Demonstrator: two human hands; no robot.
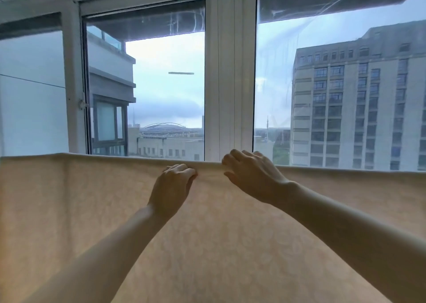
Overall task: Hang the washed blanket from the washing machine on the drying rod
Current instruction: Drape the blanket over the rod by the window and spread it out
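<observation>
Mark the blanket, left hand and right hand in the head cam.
blanket (80, 210), head view, bare cloth left of the arms.
left hand (171, 187), head view, back of the hand.
right hand (251, 173), head view, back of the hand.

Hidden beneath cloth, along a level line crossing the foot of the window post (227, 72): the drying rod. Draped directly over it, a cream patterned blanket (92, 210), stretching well to the left and right of the post and hanging below it in one broad sheet.
</observation>
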